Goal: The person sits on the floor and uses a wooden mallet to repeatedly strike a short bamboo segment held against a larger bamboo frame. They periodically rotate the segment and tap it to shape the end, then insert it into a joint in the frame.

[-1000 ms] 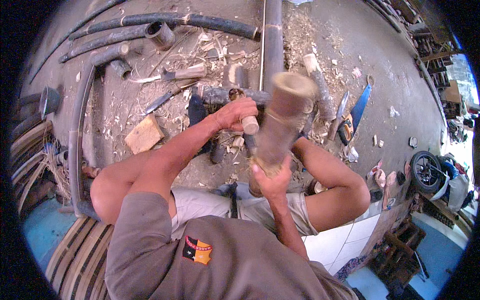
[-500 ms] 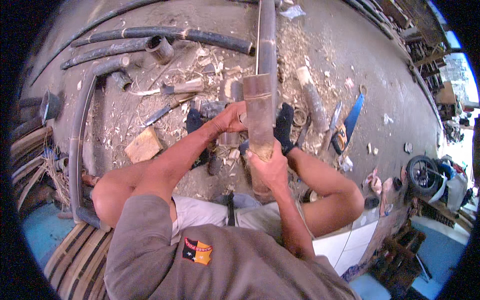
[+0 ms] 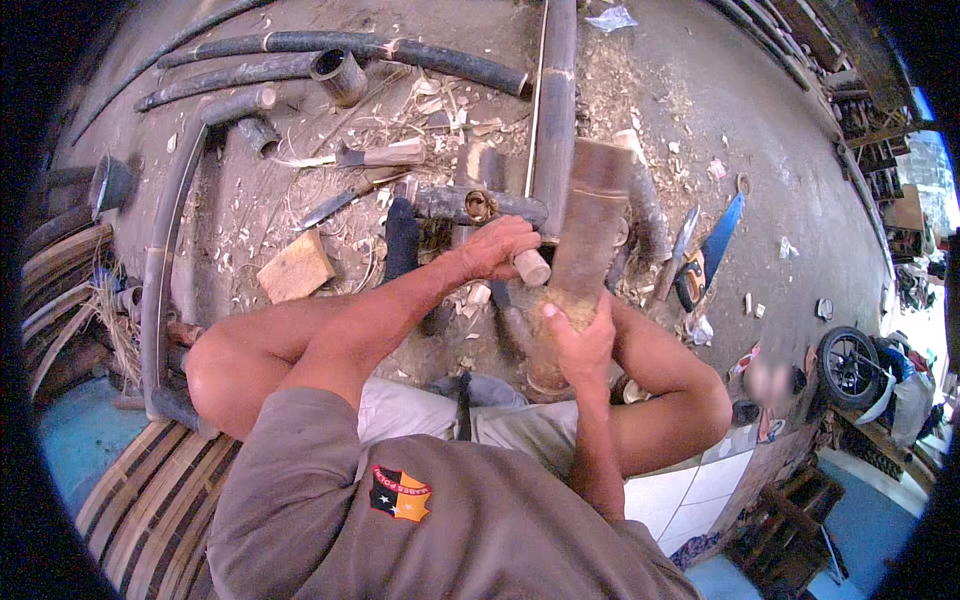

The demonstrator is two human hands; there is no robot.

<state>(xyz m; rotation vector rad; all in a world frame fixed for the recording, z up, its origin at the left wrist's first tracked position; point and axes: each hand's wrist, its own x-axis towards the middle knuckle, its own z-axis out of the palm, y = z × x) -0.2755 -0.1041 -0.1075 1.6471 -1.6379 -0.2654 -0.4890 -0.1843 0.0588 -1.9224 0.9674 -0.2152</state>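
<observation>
Right hand [image 3: 578, 340] clasps the upright bamboo section [image 3: 590, 225], left hand [image 3: 500, 248] clenches a wooden-handled tool [image 3: 530, 267] against it: mid-carving, I'd say, needing a controlled, steady stroke.

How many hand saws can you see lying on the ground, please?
1: a blue-bladed hand saw lies on the ground right of the bamboo piece that the right hand holds. Others may be hidden among the shavings.

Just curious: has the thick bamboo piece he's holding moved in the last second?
Yes. The bamboo piece has swung upright and to the right of the long bamboo pole lying on the ground.
</observation>
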